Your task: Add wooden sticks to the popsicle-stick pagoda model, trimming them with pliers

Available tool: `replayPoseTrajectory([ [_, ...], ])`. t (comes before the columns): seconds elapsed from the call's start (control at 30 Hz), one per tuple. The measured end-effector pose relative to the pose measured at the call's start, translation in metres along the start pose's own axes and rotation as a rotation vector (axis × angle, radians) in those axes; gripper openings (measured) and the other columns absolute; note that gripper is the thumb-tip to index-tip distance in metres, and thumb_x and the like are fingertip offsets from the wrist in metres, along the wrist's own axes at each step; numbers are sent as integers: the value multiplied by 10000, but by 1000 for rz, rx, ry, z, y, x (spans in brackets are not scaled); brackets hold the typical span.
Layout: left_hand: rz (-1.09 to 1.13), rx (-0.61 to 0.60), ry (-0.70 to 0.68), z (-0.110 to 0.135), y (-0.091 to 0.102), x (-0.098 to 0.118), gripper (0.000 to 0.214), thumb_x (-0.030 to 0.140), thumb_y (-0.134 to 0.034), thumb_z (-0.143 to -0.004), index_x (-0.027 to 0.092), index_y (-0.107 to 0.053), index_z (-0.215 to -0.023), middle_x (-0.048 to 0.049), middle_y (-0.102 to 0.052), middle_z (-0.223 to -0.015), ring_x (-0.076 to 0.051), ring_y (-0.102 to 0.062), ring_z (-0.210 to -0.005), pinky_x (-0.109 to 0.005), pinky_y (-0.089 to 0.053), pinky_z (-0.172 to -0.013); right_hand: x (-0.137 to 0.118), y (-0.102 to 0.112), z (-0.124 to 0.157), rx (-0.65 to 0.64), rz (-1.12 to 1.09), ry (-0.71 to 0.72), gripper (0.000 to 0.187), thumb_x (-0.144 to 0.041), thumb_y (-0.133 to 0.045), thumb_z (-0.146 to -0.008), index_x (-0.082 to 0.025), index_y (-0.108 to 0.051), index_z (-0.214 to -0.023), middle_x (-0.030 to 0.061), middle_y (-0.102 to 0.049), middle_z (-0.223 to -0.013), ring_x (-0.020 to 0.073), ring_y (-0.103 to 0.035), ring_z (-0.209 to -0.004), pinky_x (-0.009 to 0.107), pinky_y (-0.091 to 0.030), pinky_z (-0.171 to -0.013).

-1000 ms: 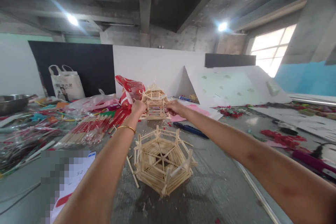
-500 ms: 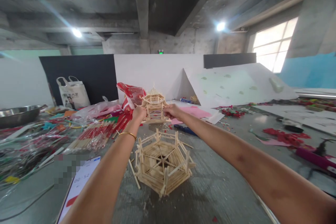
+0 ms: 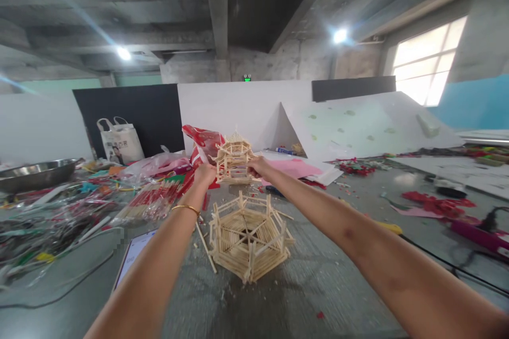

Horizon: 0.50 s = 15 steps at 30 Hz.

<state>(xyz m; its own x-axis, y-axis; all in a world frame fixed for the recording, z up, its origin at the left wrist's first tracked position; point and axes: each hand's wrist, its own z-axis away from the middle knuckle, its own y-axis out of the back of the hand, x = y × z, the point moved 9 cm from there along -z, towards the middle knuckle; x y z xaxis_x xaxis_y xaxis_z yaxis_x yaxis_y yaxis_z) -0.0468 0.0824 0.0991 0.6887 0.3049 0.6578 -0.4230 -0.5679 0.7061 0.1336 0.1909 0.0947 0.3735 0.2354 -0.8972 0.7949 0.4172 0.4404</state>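
Observation:
Both arms are stretched far forward over the grey table. My left hand (image 3: 204, 174) and my right hand (image 3: 257, 167) are closed on the two sides of a small pavilion-top model (image 3: 234, 158) made of wooden sticks, which is held upright above the table. Closer to me a larger hexagonal stick base (image 3: 248, 235) sits on the table (image 3: 318, 280), open at the top and touched by neither hand. A gold bangle (image 3: 186, 207) circles my left wrist.
Packs of chopsticks (image 3: 153, 198) and plastic wrappers litter the left side. A phone (image 3: 133, 254) lies at the near left, a metal bowl (image 3: 34, 172) at the far left. A red bag (image 3: 202, 143) is behind the model. Red scraps (image 3: 435, 204) and a cable (image 3: 445, 265) lie at the right.
The view has shifted a little, and both hands have lifted the pavilion top slightly off the table. The hexagonal base has not moved.

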Motion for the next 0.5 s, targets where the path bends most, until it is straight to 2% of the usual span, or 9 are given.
replayPoseTrajectory([
  [0.17, 194, -30, 55, 18, 1, -6, 252, 323, -532, -858, 129, -572, -1014, -53, -610, -968, -153, -599, -816, -341, -516, -709, -2, 0, 6, -2, -34, -31, 231, -293, -520, -897, -127, -554, -1053, 49, -587, -966, 131, -588, -763, 286, -518, -642],
  [0.3, 386, 12, 30, 54, 15, 7, 222, 287, -520, -861, 119, -587, -990, -36, -637, -890, -140, -611, -752, -293, -515, -656, -1, -1, 8, -6, -57, -50, 261, -301, -523, -894, -132, -545, -1092, 66, -575, -1037, 160, -587, -845, 334, -514, -712],
  [0.37, 475, 78, -6, 85, 33, 16, 219, 233, -470, -866, 142, -585, -1028, -35, -658, -889, -131, -618, -762, -242, -500, -646, 0, -1, 8, -5, -75, -50, 262, -302, -520, -895, -136, -543, -1096, 67, -574, -1045, 162, -585, -853, 338, -513, -718],
  [0.43, 546, 171, -51, 127, 55, 22, 247, 277, -434, -872, 195, -560, -1068, -34, -650, -982, -123, -612, -795, -222, -496, -643, 1, -1, 7, 1, -97, -44, 261, -302, -518, -896, -139, -542, -1099, 66, -573, -1047, 160, -585, -851, 336, -514, -716],
  [0.47, 590, 243, -88, 152, 68, 23, 252, 328, -411, -881, 232, -551, -1067, -22, -641, -1005, -120, -605, -807, -222, -499, -657, 2, -1, 6, 4, -109, -41, 263, -302, -517, -897, -141, -541, -1103, 67, -572, -1051, 161, -585, -854, 338, -514, -718],
  [0.5, 671, 379, -156, 181, 87, 22, 248, 372, -413, -877, 254, -560, -1038, -23, -644, -975, -129, -604, -774, -242, -508, -662, 2, -1, 6, 7, -120, -38, 265, -303, -517, -897, -142, -540, -1107, 68, -570, -1058, 163, -584, -861, 342, -513, -724],
])
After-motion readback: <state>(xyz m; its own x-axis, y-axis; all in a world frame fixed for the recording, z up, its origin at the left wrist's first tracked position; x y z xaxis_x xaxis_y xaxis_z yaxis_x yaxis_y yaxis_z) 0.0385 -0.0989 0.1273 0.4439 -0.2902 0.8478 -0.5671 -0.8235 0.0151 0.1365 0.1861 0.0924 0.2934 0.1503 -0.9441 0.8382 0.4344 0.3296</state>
